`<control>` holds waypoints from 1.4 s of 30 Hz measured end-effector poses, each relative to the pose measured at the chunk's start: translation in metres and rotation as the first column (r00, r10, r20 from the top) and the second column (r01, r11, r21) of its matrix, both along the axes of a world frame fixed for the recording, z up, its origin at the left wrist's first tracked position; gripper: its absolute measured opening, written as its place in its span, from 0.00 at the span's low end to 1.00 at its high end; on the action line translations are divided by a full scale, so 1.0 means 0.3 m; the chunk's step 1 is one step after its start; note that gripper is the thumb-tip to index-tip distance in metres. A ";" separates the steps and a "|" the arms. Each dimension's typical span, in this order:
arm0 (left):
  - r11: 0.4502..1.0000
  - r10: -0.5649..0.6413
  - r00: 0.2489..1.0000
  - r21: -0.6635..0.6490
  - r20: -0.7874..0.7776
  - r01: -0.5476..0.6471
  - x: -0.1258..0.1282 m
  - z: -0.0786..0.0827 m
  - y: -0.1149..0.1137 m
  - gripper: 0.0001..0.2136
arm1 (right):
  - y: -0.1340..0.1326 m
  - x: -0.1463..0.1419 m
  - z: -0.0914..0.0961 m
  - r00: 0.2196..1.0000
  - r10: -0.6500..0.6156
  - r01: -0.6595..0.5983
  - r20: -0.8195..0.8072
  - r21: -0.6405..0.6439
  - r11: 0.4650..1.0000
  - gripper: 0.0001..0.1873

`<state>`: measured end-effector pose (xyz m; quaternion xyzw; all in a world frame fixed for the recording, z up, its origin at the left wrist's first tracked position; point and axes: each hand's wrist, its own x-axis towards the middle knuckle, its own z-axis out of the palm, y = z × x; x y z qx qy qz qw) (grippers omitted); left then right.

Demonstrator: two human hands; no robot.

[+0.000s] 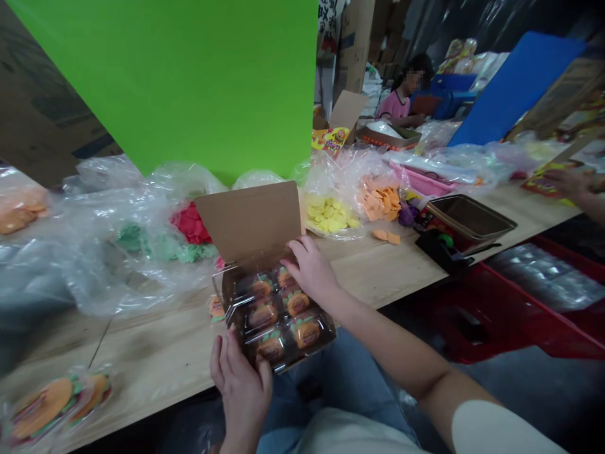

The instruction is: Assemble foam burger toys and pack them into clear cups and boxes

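A brown cardboard box (253, 217) has its lid raised and overhangs the table's front edge. Inside it lies a clear plastic tray (278, 309) with several burger-shaped pieces in its compartments. The tray's left edge stands above the box wall. My left hand (241, 378) grips the box's front left corner, with the thumb on the near edge and the fingers along the left side. At the back right, the fingers of my right hand (309, 271) are bent over the tray's edge; the fingertips partly hide what they pinch. One burger piece (217, 308) lies just left of the box.
Clear bags hold yellow pieces (328, 214), orange pieces (380, 200), green pieces (161, 243) and red pieces (191, 224). Wrapped burger pieces (61, 403) lie front left. A brown bin (467, 217) and red crate (534, 315) stand right. A green panel (189, 82) rises behind. Co-workers sit beyond.
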<state>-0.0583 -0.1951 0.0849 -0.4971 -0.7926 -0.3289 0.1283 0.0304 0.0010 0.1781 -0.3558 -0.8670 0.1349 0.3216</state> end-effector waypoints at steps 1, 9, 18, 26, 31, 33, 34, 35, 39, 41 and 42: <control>1.000 -0.002 1.000 -0.001 -0.001 0.002 -0.001 -0.001 -0.001 0.39 | 0.004 -0.004 -0.011 1.000 0.008 -0.008 -0.005 0.003 1.000 0.14; 0.999 0.044 0.995 -0.024 -0.088 -0.047 -0.013 -0.009 0.001 0.35 | 0.031 -0.055 -0.102 0.983 0.070 -0.095 0.168 0.145 0.985 0.11; 0.992 0.092 0.988 -0.078 -0.127 -0.102 -0.001 0.007 0.005 0.34 | 0.085 -0.073 0.010 0.951 0.232 -0.256 0.205 0.100 0.962 0.09; 0.978 0.088 0.980 -0.173 -0.179 -0.120 0.001 0.049 -0.010 0.24 | 0.072 -0.115 -0.077 0.903 0.142 -0.179 0.406 0.053 0.982 0.11; 0.978 0.004 0.976 -0.201 -0.218 -0.049 -0.017 0.079 -0.016 0.22 | 0.024 0.012 0.019 0.999 0.046 -0.049 0.030 0.137 0.989 0.14; 0.982 0.004 0.980 -0.186 -0.198 -0.042 -0.014 0.076 -0.014 0.24 | -0.036 0.107 0.010 0.991 0.002 0.006 -0.136 0.059 0.998 0.16; 0.984 0.007 0.983 -0.176 -0.183 -0.040 -0.012 0.072 -0.012 0.26 | -0.075 0.152 -0.012 0.985 -0.011 0.011 -0.170 0.000 1.000 0.17; 0.986 0.008 0.986 -0.165 -0.168 -0.036 -0.009 0.066 -0.010 0.27 | -0.118 0.191 -0.045 0.986 -0.009 -0.003 -0.167 -0.069 0.998 0.19; 0.992 -0.017 0.994 -0.125 -0.105 0.004 -0.006 0.040 -0.001 0.31 | -0.251 0.253 -0.191 0.998 0.039 -0.050 -0.057 -0.213 0.976 0.30; 0.993 -0.036 0.997 -0.114 -0.072 0.028 -0.010 0.033 0.000 0.32 | -0.268 0.239 -0.225 1.000 0.026 -0.028 -0.013 -0.190 0.981 0.32; 0.992 -0.049 0.997 -0.120 -0.064 0.041 -0.012 0.034 -0.001 0.31 | -0.267 0.228 -0.230 1.000 0.023 -0.020 0.018 -0.168 0.986 0.32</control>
